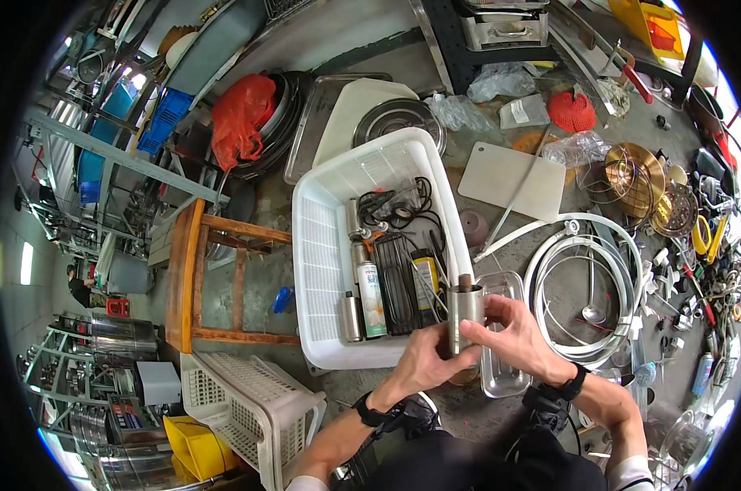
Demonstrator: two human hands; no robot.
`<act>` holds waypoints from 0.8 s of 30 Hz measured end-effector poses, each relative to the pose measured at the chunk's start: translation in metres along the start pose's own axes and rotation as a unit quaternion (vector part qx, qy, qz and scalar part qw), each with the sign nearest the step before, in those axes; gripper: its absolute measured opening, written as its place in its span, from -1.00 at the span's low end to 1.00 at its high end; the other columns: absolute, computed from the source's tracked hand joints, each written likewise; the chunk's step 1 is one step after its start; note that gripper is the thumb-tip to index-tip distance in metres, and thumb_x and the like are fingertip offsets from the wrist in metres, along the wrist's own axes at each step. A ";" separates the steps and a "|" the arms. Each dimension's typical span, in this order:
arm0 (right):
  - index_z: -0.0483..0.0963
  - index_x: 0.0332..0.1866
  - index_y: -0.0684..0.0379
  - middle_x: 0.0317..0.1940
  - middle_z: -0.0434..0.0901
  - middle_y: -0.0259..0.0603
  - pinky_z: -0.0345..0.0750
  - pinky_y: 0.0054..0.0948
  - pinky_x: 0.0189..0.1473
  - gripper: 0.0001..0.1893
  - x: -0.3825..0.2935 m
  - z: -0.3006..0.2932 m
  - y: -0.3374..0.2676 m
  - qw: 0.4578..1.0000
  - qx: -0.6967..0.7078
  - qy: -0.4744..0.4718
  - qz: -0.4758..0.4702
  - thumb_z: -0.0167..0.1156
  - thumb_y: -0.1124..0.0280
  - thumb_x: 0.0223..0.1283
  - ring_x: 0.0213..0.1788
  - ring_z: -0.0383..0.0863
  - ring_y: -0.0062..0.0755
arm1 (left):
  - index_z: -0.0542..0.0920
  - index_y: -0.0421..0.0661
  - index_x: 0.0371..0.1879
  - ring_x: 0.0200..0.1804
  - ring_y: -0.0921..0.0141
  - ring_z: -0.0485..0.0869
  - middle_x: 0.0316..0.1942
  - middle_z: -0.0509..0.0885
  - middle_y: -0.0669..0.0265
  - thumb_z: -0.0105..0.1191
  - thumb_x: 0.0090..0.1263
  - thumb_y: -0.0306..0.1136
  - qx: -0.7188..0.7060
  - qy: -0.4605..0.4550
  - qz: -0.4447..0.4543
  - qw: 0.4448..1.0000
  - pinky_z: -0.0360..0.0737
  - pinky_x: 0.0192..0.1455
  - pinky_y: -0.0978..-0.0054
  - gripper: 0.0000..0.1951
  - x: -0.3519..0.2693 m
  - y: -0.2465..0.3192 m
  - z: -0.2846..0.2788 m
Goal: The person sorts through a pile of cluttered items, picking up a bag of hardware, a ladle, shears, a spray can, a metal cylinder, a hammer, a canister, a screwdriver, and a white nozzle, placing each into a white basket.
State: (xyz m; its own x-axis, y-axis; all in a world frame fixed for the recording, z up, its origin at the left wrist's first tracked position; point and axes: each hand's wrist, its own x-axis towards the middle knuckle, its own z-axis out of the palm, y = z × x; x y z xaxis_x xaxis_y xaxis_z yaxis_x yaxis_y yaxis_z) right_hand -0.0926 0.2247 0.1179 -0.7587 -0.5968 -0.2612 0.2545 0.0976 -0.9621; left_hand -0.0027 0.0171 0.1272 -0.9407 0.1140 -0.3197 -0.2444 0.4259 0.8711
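Both my hands hold a steel cylinder (455, 310) upright, with a brownish threaded stud sticking out of its top. My left hand (428, 359) grips it low on the left side; my right hand (520, 340) has its thumb across the front and its fingers around the right side. The cylinder overlaps the near right corner of a white plastic basket (324, 270) in view. Inside the basket lie a spray can (372, 301), a black wire rack (396, 285), a yellow-and-black container (425, 279), black cable (428, 190) and another steel cylinder (350, 319).
A rectangular tray (504, 385) sits on the floor below my right hand. Coiled white hose (533, 288), a white board (505, 178) and scattered utensils lie to the right. A wooden stool frame (186, 276) and a pale plastic crate (266, 402) stand left.
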 end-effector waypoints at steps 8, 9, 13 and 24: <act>0.25 0.67 0.37 0.66 0.26 0.24 0.15 0.27 0.75 0.02 0.019 0.021 0.069 0.890 -0.397 -0.009 -0.224 0.47 -0.17 0.36 0.77 0.03 0.43 | 0.80 -0.18 -0.36 -0.62 0.51 0.56 -0.66 0.60 0.40 0.36 0.48 0.35 0.074 0.213 -0.196 0.954 0.46 -0.57 0.51 -0.34 0.007 -0.092 -0.118; 0.26 0.68 0.37 0.71 0.19 0.21 0.05 0.33 0.78 0.05 0.017 0.025 0.076 0.863 -0.445 -0.034 -0.235 0.44 -0.23 0.35 0.81 -0.13 0.48 | 0.85 -0.25 -0.29 -0.60 0.47 0.63 -0.60 0.71 0.28 0.39 0.48 0.27 0.110 0.246 -0.187 0.945 0.52 -0.55 0.40 -0.36 0.017 -0.106 -0.136; 0.35 0.65 0.32 0.76 0.10 0.11 -0.02 0.35 0.80 0.04 0.018 0.028 0.093 0.863 -0.440 -0.038 -0.245 0.41 -0.31 0.33 0.84 -0.28 0.46 | 0.79 -0.34 -0.47 -0.38 0.09 0.84 -0.52 0.80 -0.02 0.46 0.39 0.28 0.358 0.284 -0.235 0.858 0.76 -0.23 0.14 -0.29 0.043 -0.150 -0.196; 0.35 0.68 0.22 0.78 0.08 0.02 -0.14 0.38 0.81 0.02 0.017 0.025 0.095 0.854 -0.471 -0.044 -0.217 0.34 -0.38 0.36 0.84 -0.30 0.46 | 0.77 -0.45 -0.24 -0.22 -0.10 0.85 -0.37 0.83 -0.14 0.43 0.50 -0.10 0.393 0.184 -0.271 0.859 0.73 -0.08 -0.04 -0.51 -0.010 -0.160 -0.150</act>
State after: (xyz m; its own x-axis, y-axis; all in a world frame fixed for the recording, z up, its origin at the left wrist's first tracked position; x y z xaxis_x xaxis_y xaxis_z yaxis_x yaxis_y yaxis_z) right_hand -0.0665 0.2036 0.0240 -0.6010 -0.7926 0.1024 -0.6649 0.4248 -0.6144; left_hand 0.0103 -0.1874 0.0468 -0.7844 -0.5229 -0.3336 -0.5724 0.8174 0.0647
